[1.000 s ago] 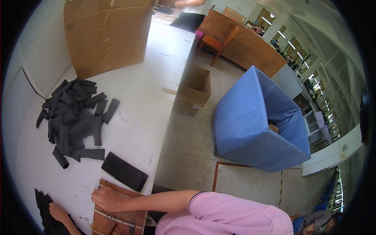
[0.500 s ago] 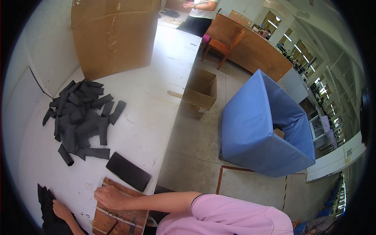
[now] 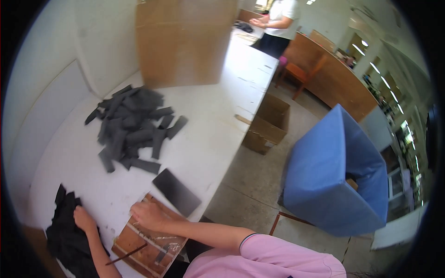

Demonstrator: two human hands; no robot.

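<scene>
My left hand (image 3: 85,219) lies at the right side of a heap of black cloth pieces (image 3: 65,236), its fingers curled against the cloth. My right hand (image 3: 149,216) is closed in a pinch above the far end of a wooden board (image 3: 134,245); whatever is between its fingers is too small to make out. A thin dark stick (image 3: 127,254) lies slantwise across the board, and clear tape shows on its surface. Just beyond my right hand is a flat black phone (image 3: 176,191). Farther off lies a loose pile of dark grey folded fabric pieces (image 3: 132,125).
A large cardboard sheet or box (image 3: 185,46) stands upright on the white table (image 3: 218,134). Right of the table are an open cardboard box (image 3: 266,132) and a big blue cloth-covered bin (image 3: 315,176). Another person (image 3: 278,23) stands at the table's far end.
My view has swung, so the table and bins appear shifted rightward. My left hand still rests at the black cloth, and my right hand is still closed over the board.
</scene>
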